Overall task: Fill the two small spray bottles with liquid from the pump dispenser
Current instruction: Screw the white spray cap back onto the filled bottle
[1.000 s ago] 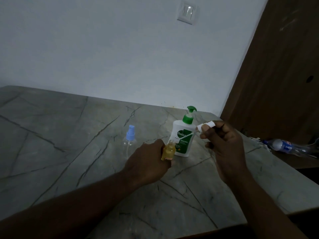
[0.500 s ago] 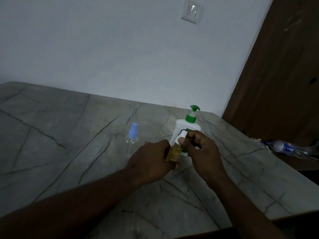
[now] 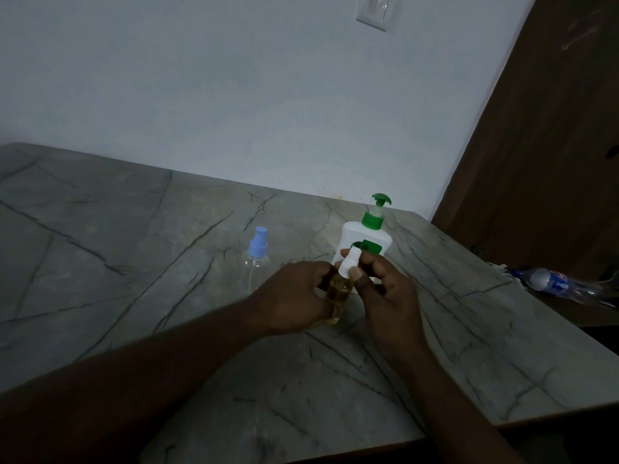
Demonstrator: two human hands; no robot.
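Note:
My left hand (image 3: 294, 296) grips a small spray bottle (image 3: 338, 291) that holds amber liquid, just above the marble table (image 3: 134, 262). My right hand (image 3: 385, 289) pinches the bottle's white spray cap (image 3: 349, 262), which sits on the bottle's neck. Right behind my hands stands the white pump dispenser (image 3: 366, 237) with a green pump head. A second small spray bottle (image 3: 256, 259), clear with a light blue cap on, stands upright to the left of my hands; it looks clear inside.
A plastic water bottle (image 3: 556, 284) lies on its side on a lower surface at the right. A brown wooden door (image 3: 552, 145) rises beyond the table's right corner. A wall switch (image 3: 378, 11) is high on the white wall.
My right hand brought the white spray cap down from beside the dispenser onto the amber bottle's neck. My left hand kept hold of the bottle.

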